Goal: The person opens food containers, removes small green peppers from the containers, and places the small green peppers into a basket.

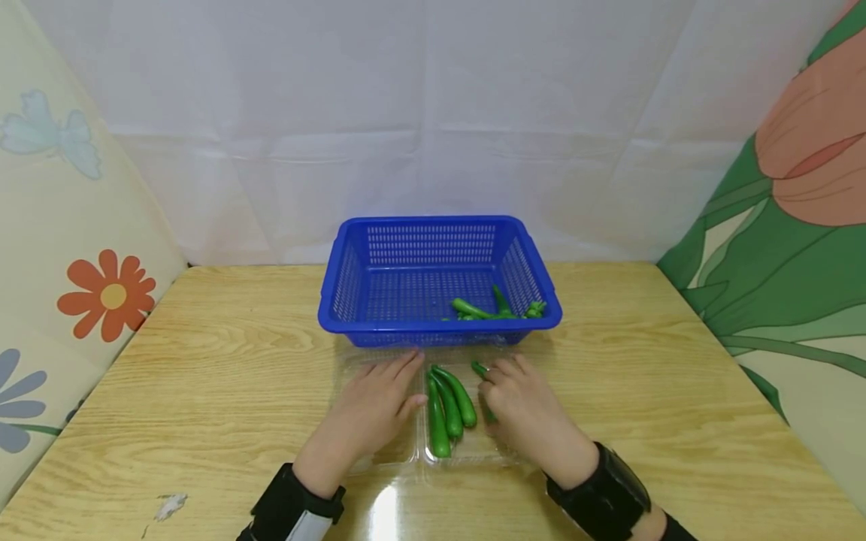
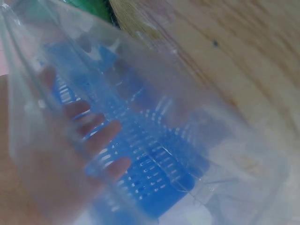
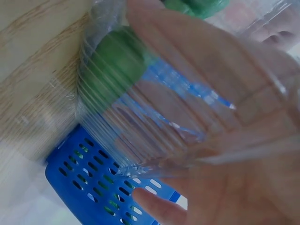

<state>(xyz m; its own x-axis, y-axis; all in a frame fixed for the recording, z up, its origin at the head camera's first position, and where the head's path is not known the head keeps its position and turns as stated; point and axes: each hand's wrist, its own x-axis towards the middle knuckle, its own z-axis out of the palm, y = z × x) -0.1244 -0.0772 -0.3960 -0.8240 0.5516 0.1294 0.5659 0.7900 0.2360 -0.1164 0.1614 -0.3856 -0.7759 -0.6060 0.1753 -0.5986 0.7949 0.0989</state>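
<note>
A clear plastic clamshell box (image 1: 476, 451) lies unfolded on the table, its lid half (image 1: 395, 454) to the left. Three long green peppers (image 1: 452, 409) lie side by side along the left of its right half. My left hand (image 1: 375, 402) rests over the lid half, fingers stretched toward the basket; through the plastic, the left wrist view shows those fingers spread. Over the right part of the box, my right hand (image 1: 524, 406) grips another green pepper (image 1: 479, 370), mostly hidden under the fingers. In the right wrist view that pepper (image 3: 112, 68) shows through the ribbed box wall.
Just behind the box stands a blue slotted basket (image 1: 440, 327), with several more green peppers (image 1: 501, 308) in its right front corner. White sheeting (image 1: 419, 135) hangs behind the wooden table (image 1: 237, 376). Printed panels flank both sides.
</note>
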